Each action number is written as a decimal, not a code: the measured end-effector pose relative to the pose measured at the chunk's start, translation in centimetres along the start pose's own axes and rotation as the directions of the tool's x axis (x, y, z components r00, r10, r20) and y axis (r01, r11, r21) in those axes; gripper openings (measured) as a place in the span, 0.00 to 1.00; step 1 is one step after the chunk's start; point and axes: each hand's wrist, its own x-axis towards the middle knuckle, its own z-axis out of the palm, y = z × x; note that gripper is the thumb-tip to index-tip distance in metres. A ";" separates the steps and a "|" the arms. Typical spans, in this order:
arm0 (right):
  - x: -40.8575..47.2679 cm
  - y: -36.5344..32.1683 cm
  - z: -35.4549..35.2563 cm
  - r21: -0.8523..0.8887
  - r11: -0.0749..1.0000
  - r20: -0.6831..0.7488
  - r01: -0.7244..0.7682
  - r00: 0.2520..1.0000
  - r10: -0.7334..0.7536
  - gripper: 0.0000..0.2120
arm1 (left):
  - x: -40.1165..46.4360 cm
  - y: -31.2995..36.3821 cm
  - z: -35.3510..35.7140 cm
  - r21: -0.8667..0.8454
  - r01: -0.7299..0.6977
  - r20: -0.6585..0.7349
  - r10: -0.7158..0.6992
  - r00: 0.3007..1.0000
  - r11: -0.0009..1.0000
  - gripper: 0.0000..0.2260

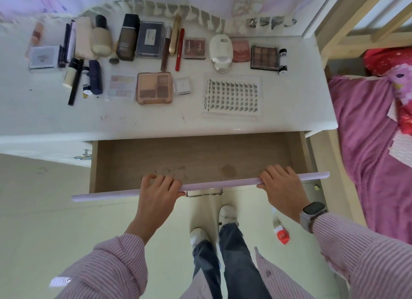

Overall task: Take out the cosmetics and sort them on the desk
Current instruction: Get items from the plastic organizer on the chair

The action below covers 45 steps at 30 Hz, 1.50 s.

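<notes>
From the head camera, the cosmetics (153, 55), palettes, bottles, tubes and a lash sheet, lie in rows on the white desk (156, 120), well beyond both hands. The left hand (156, 191) and right hand (283, 185) each curl their fingers over the pulled-out drawer (200, 156)'s pink front edge.

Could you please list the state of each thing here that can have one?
drawer: pulled open, no cosmetics visible inside.
left hand: fingers curled over the drawer front.
right hand: fingers curled over the drawer front.
foundation bottle: lying flat, capped.
nine-pan eyeshadow palette: lying flat, lid shut, clear.
lash tray: lying flat on the desk.
</notes>
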 end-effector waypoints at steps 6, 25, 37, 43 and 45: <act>-0.4 -0.4 0.6 0.006 0.998 -0.049 -0.064 0.997 0.064 0.11 | -0.3 0.7 -0.3 -0.055 0.142 -0.020 -0.144 0.989 0.988 0.10; -1.0 -2.0 0.9 0.080 0.990 -0.146 -0.116 0.981 0.127 0.15 | -2.8 -0.7 -0.7 -0.298 0.447 0.067 -0.449 0.891 0.843 0.10; 2.0 -0.6 1.4 0.071 0.990 -0.121 -0.126 0.984 0.134 0.11 | 0.2 -2.6 -0.3 -0.161 0.359 0.012 -0.362 0.932 0.919 0.09; 3.1 -0.5 0.7 0.062 0.988 -0.093 -0.142 0.985 0.147 0.10 | 1.1 -3.2 -0.3 -0.125 0.363 0.040 -0.361 0.932 0.923 0.09; 3.4 -0.3 0.1 0.032 0.988 -0.075 -0.150 0.986 0.152 0.13 | 1.3 -3.1 -0.4 -0.131 0.364 0.025 -0.364 0.931 0.922 0.11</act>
